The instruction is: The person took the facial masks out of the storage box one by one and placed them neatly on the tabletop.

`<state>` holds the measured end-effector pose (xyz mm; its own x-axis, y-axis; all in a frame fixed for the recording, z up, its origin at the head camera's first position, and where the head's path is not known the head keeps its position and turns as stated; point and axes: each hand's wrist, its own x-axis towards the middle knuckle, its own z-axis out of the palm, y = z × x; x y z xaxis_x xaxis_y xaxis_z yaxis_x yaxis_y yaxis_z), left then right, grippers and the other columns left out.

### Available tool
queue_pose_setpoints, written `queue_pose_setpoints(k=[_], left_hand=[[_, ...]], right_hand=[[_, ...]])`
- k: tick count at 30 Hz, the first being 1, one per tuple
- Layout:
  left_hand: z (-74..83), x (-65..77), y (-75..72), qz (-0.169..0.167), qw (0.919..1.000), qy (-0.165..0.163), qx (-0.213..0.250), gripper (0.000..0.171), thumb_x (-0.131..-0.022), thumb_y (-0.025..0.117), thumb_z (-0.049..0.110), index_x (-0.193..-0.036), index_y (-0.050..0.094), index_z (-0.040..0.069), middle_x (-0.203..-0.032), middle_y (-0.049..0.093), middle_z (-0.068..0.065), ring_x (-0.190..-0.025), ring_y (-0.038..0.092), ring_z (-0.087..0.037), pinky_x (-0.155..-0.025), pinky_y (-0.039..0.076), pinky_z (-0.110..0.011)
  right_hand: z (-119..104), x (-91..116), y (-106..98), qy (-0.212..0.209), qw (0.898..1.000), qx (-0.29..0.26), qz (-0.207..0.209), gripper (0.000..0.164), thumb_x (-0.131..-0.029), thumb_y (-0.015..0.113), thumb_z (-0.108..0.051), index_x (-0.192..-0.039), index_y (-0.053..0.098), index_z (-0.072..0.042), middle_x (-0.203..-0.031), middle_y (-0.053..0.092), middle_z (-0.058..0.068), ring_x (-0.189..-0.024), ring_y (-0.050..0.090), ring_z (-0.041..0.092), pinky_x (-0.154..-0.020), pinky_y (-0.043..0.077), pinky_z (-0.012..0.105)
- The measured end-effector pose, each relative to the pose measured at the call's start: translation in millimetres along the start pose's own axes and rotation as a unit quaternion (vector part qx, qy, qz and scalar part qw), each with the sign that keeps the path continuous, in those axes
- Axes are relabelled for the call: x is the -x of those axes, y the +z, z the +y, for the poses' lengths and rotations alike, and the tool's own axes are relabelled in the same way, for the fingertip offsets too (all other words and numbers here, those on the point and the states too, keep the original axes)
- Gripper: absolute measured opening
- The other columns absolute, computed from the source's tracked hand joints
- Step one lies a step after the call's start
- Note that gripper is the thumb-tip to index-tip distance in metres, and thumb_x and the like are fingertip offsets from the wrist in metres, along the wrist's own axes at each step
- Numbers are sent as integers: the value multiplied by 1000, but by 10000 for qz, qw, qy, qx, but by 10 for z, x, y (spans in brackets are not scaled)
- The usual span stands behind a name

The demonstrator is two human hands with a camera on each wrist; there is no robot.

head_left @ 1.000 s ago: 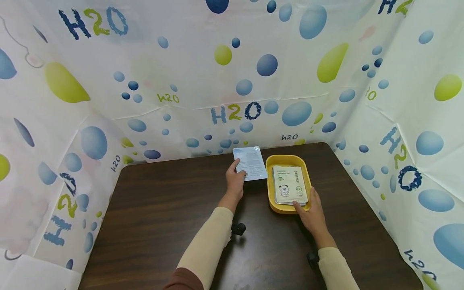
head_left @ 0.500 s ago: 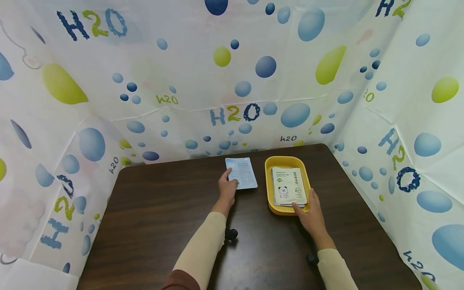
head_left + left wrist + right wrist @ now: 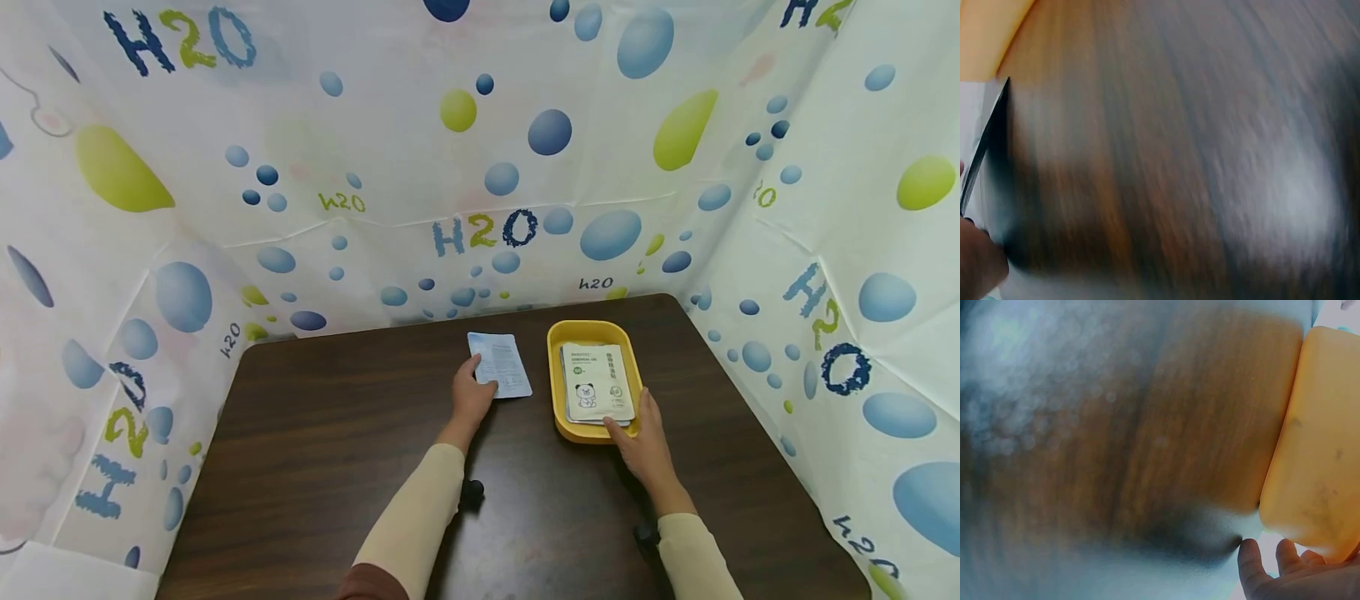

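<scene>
My left hand (image 3: 471,396) pinches a flat light-blue packet (image 3: 504,365) with small print by its near left edge, thumb on the near side. In the left wrist view the packet (image 3: 986,147) shows as a thin slanted edge over the table, and part of the left hand (image 3: 982,259) is at the lower left. My right hand (image 3: 647,440) grips the near right corner of a yellow plastic bin (image 3: 558,392), thumb over the rim. Fingers (image 3: 1250,565) of that hand lie along the bin's outside. A stack of cream packets with a bear drawing (image 3: 597,383) lies inside the bin.
Both hands are over a dark wood-grain table (image 3: 337,433). A white curtain (image 3: 390,108) printed with blue and green drops stands behind and on both sides. The table's back edge is just beyond the packet and bin.
My left hand has carried the light-blue packet left and nearer to me, away from the bin. The right hand stays on the bin, which has not moved.
</scene>
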<state>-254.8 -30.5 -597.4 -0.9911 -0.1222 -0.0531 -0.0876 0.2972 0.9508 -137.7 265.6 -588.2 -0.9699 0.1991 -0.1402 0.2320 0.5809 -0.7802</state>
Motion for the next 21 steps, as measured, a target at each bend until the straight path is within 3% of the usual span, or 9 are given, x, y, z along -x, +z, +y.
queue_pose_setpoints(k=[3,7,13,17,21], left_hand=[[-19,-7,-28,-77,9922,326,-1200,73,-83,80,11,-150,50,3,-157,47,-17,-148,33,-39,-120,32,-54],[-74,15,-70,-270,9674,629,-2438,76,-85,80,24,-151,49,4,-158,45,-19,-149,29,-42,-122,24,-60],[-112,37,-109,-495,9388,931,-3280,74,-90,73,36,-152,47,3,-162,36,-24,-153,25,-44,-124,23,-58],[-98,51,-125,-812,9171,976,-3779,75,-95,65,43,-156,41,5,-168,22,-24,-156,19,-45,-126,21,-56],[-137,60,-116,-988,8999,1022,-4122,77,-99,58,48,-159,35,6,-170,18,-21,-157,15,-44,-126,20,-55]], right_hand=[[-7,-8,-6,-20,10000,9,5,104,-99,61,-49,-163,-10,-8,-172,-5,20,-158,6,42,-126,13,60],[-18,-9,-7,22,10000,11,-25,104,-99,61,-48,-163,-10,-8,-172,-6,20,-158,5,42,-126,13,60],[-24,-17,-7,7,9999,84,-63,103,-100,60,-48,-163,-11,-8,-172,-6,21,-158,5,43,-126,12,60],[-20,-14,-17,30,9999,59,-89,103,-100,60,-47,-163,-12,-8,-171,-7,21,-158,4,43,-126,11,61],[1,-9,-13,-1,10000,60,-77,104,-100,60,-48,-163,-12,-8,-171,-7,21,-158,5,44,-126,12,61]])
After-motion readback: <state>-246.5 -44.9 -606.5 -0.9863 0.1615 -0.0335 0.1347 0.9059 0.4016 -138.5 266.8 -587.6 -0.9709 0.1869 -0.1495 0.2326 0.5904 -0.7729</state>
